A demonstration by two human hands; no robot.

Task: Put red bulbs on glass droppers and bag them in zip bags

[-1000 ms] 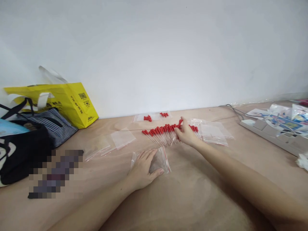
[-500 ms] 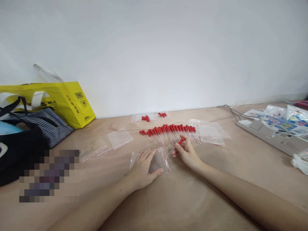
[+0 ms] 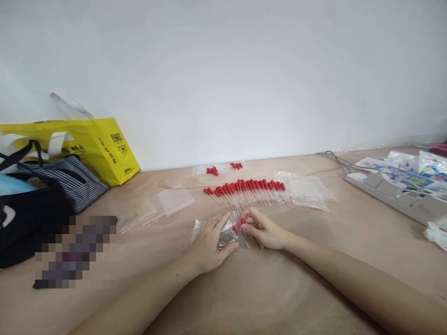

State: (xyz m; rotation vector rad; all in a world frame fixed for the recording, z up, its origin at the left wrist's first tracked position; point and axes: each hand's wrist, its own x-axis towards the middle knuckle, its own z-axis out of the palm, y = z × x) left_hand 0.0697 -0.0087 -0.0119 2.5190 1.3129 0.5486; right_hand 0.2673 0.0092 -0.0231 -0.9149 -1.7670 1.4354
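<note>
Red-bulbed dropper [image 3: 239, 225] crosswise, tip left (right hand [image 3: 267, 231] pinching); left hand [image 3: 208, 245] spread on bag [image 3: 226, 237].

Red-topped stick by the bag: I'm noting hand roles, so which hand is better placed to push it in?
The right hand, I'd judge: it grips the stick at the red-striped end of the clear bag, while the left hand lies over the bag, seemingly steadying it.

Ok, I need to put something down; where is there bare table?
Bare: the tabletop between left forearm and right forearm, and the stretch bordered by the right forearm, power strip and right-hand clear bags. Crowded: beyond the right hand, where red-topped sticks lie in a row, and around the yellow bag.
</note>
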